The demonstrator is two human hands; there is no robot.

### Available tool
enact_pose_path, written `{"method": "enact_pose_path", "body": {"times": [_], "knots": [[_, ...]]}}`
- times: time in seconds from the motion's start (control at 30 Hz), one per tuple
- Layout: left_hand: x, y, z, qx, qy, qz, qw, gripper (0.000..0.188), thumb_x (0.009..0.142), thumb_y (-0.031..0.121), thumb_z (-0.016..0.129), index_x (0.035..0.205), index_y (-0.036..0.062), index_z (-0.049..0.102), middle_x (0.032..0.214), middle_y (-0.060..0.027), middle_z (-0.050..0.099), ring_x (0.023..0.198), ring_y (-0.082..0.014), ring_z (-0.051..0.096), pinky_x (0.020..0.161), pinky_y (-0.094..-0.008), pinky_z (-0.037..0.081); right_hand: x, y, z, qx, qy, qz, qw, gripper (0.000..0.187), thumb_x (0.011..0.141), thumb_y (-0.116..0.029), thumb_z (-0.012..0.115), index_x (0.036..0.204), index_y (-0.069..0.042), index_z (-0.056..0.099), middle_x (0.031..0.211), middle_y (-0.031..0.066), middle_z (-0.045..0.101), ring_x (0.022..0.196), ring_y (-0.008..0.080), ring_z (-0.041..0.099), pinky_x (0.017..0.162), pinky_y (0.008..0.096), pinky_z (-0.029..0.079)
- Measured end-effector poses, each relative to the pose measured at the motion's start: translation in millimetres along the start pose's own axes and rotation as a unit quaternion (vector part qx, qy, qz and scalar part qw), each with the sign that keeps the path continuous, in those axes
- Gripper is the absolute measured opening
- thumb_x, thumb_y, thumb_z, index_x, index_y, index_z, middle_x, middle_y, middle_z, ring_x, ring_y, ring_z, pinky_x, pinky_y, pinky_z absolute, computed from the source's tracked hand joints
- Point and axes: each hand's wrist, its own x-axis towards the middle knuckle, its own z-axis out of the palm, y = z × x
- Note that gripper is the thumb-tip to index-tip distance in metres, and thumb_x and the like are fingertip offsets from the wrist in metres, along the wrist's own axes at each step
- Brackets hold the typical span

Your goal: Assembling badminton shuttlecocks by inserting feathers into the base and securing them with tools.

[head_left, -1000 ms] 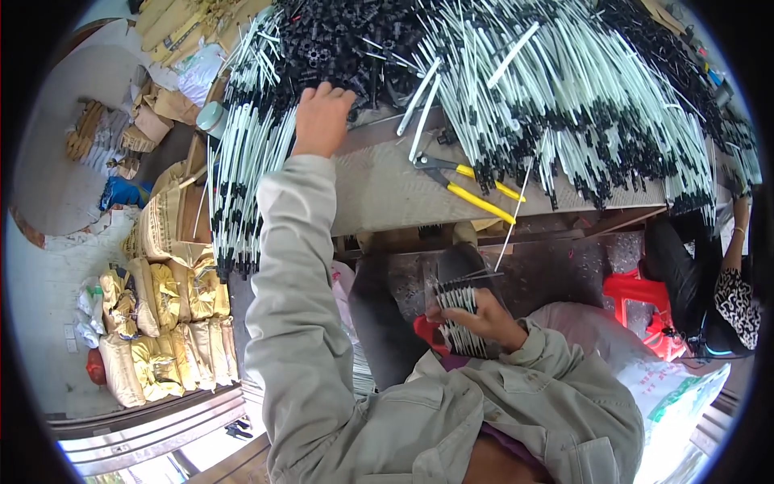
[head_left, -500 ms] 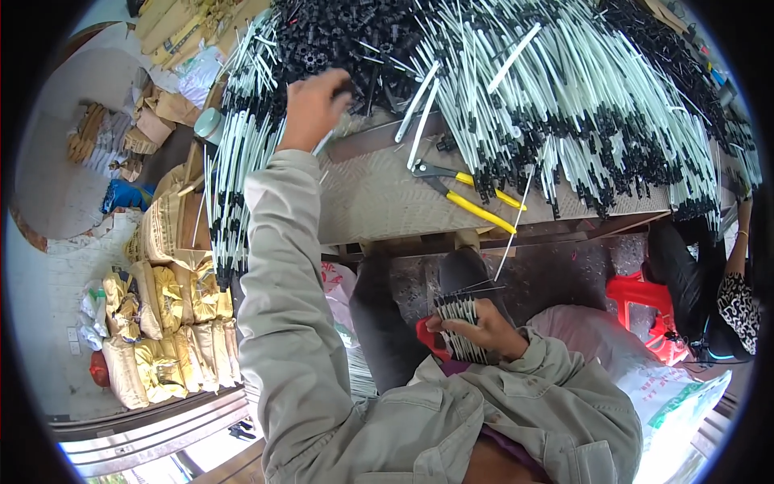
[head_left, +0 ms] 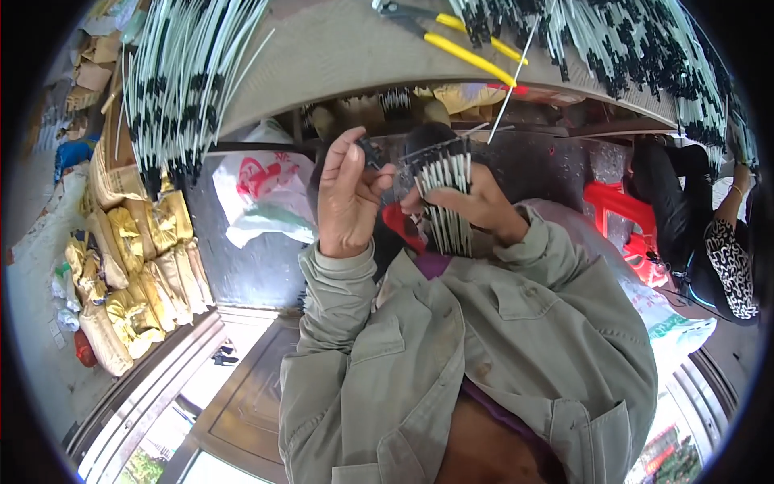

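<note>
Pinching a small black part [head_left: 369, 153] narrowly between thumb and fingers of the left hand [head_left: 347, 198], raised just in front of the desk [head_left: 322, 48]. Gripping a bundle of white rods [head_left: 446, 181] in the closed right hand [head_left: 484, 200], also in front of the desk, with thumb laid across it. Near each other, though hard to tell whether touching. Showing yellow-handled pliers [head_left: 470, 58] lying near the desk's front edge, beside a loose white rod [head_left: 513, 82] reaching past that edge. Showing also a heap of rods [head_left: 189, 77] at the desk's left and a second heap [head_left: 601, 52] at its right; tan and yellow sacks [head_left: 137, 278] beyond its left end; a red stool [head_left: 614, 208] in front, toward its right.
</note>
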Motion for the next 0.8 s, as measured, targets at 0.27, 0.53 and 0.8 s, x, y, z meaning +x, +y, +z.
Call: {"method": "enact_pose_path", "body": {"times": [0.27,0.53,0.8], "knots": [[-15.4,1.9,0.8,0.043,0.026,-0.003,0.999,0.029,0.089,0.017,0.053,0.115,0.0043,0.05,0.091,-0.0104,0.063,0.07,-0.0158,0.063,0.06,-0.0241,0.053,-1.6,8.3,13.5,0.028,-0.007,0.0,1.0,0.023,0.085,-0.007,0.054,0.105,0.004,0.052,0.09,0.0128,0.063,0.083,0.0191,0.062,0.073,0.0285,0.051],[-15.3,-0.9,-6.2,0.031,0.065,0.02,0.997,0.014,0.087,0.02,0.055,0.095,0.0072,0.055,0.087,-0.0041,0.056,0.076,-0.0129,0.055,0.065,-0.0223,0.046,2.0,5.9,16.1,-0.032,-0.023,-0.005,0.999,0.017,0.085,-0.002,0.052,0.101,0.004,0.055,0.092,0.0111,0.063,0.084,0.0168,0.061,0.077,0.028,0.048],[-8.4,-35.0,-16.4,0.074,0.089,0.039,0.993,0.029,0.088,0.031,0.054,0.097,0.0039,0.061,0.082,-0.0028,0.057,0.049,-0.0053,0.048,0.037,-0.0174,0.031,-2.3,7.2,23.0,-0.032,0.039,0.01,0.999,0.019,0.084,-0.004,0.046,0.093,0.01,0.056,0.088,0.0167,0.062,0.081,0.0241,0.062,0.076,0.0341,0.051]]}}
